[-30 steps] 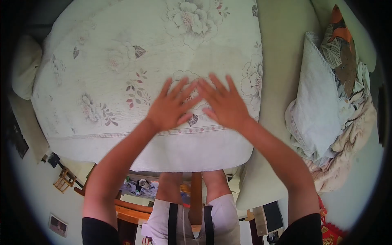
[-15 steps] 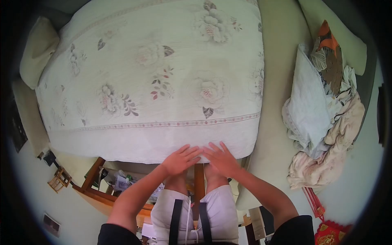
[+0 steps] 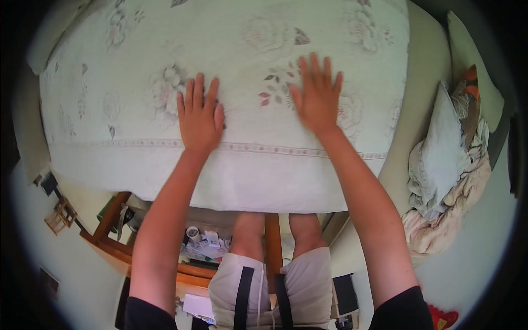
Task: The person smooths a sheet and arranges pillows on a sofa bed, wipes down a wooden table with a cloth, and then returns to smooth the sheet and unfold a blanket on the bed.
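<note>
A pale cover point(image 3: 247, 187) with printed grey and pink flowers is spread over the wide seat in front of me. My left hand point(image 3: 199, 121) lies flat on it, palm down, beside a printed flower and just above the patterned border stripe. Further right and slightly farther out, my right hand point(image 3: 318, 96) also rests palm down on the cloth, its fingers spread, next to a sprig of printed leaves. Neither hand holds anything. The cover's near edge hangs just in front of my knees.
On the right, a beige sofa section point(image 3: 423, 60) borders the cover, with a light cushion point(image 3: 440, 154) and crumpled beige cloth point(image 3: 467, 192) on it. A wooden table point(image 3: 113, 258) with a cluttered lower shelf stands at my left leg. A beige cushion point(image 3: 52, 38) is at upper left.
Both hands have moved forward from the cover's near edge onto its flowered middle. They were close together and are now well apart. The view has shifted slightly.
</note>
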Action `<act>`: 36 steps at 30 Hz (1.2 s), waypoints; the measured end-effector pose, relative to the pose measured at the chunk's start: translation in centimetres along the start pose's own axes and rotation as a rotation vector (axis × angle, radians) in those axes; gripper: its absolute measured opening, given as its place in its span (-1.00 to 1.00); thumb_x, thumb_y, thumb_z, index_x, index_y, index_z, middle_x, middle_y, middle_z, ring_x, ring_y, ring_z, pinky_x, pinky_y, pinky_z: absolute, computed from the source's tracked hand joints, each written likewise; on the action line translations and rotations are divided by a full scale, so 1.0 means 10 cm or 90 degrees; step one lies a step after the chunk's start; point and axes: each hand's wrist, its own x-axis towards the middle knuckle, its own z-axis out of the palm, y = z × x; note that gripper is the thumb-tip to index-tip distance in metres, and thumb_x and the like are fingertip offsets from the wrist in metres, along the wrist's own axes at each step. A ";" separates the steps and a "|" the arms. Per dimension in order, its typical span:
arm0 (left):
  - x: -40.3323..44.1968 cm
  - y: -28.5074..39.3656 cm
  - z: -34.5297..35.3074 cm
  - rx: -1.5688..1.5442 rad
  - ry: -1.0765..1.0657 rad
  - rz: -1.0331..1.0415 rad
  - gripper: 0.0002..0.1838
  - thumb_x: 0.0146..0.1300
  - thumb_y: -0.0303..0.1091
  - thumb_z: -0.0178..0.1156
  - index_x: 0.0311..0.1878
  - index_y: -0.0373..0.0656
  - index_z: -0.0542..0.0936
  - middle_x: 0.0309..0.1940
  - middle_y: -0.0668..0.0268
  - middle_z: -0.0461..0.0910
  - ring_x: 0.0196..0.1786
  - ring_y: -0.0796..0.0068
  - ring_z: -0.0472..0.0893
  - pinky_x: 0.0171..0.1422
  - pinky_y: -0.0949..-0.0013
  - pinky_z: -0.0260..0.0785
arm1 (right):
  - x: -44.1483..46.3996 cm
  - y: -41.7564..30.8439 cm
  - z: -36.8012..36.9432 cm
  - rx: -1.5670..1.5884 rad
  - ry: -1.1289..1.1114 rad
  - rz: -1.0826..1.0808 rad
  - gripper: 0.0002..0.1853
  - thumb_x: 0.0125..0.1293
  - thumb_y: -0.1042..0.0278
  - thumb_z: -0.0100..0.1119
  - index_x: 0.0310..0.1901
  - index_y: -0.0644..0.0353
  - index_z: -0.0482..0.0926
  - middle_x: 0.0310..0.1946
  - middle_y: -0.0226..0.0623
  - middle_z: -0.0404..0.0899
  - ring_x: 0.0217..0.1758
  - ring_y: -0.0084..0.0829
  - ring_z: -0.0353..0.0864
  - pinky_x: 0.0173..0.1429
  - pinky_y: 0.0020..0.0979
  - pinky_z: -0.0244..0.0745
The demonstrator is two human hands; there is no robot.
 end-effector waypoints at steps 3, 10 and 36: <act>-0.58 -0.04 -0.05 -0.055 -0.029 -0.040 -0.40 0.39 -0.31 0.01 0.50 -0.03 0.30 0.57 0.06 0.11 0.60 -0.07 0.06 0.60 -0.24 -0.20 | -0.35 -0.58 -0.03 0.057 -0.084 -0.087 -0.26 0.43 -0.05 0.10 0.54 0.01 0.16 0.60 -0.18 0.01 0.66 -0.01 -0.11 0.58 0.32 -0.26; -0.24 0.39 -2.09 -0.732 0.368 -0.123 -0.49 0.36 -0.20 0.01 0.27 -0.31 0.52 0.41 0.02 0.40 0.57 0.05 0.19 0.66 0.04 -0.22 | -0.90 -0.90 -0.25 0.112 -0.245 -0.116 -0.21 0.42 -0.02 0.11 0.58 -0.01 0.05 0.63 -0.18 -0.13 0.68 -0.04 -0.21 0.62 0.22 -0.32; 0.61 0.86 -3.34 -0.525 0.495 0.367 -0.43 0.33 -0.32 -0.14 0.39 -0.27 0.40 0.43 -0.08 0.34 0.54 0.05 0.26 0.66 0.00 -0.07 | -1.55 -0.22 -0.85 0.168 -0.375 -0.087 -0.43 0.42 0.24 0.11 0.44 0.05 0.31 0.61 -0.21 -0.03 0.68 -0.20 -0.10 0.65 0.04 -0.18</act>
